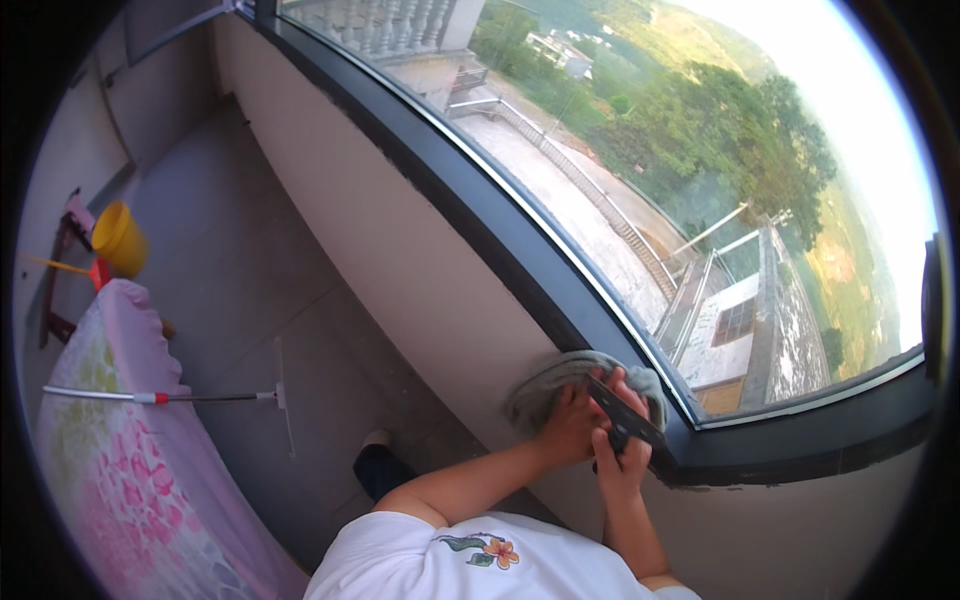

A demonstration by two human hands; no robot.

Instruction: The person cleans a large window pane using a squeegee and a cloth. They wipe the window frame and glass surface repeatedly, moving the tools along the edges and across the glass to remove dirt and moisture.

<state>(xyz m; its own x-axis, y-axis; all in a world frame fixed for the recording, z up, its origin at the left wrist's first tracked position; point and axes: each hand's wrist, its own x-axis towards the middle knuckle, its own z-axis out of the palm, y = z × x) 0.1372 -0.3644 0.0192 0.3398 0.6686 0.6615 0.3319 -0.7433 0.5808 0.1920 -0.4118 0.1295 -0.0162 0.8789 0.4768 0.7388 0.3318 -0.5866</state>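
A bunched grey-green cloth (536, 386) lies over the inner edge of the dark window sill (480, 225), close to the window corner. My left hand (574, 427) grips part of this cloth, its fingers pressed into the folds. Just beside it, my right hand (628, 454) is closed around the handle of a black tool with a flat, bar-like head (626, 412). The head crosses in front of the fingers and the cloth, so some fingertips are hidden. Small marks or holes show along the bar. Both hands are almost touching.
The window glass (600, 187) rises beyond the sill. At left, a flower-patterned pink cover (135, 465) drapes over something, with a metal-handled floor squeegee (225, 397) by it. Farther off are a yellow bucket (121, 238) and a red-headed tool (98, 273) on the grey tiled floor (247, 247).
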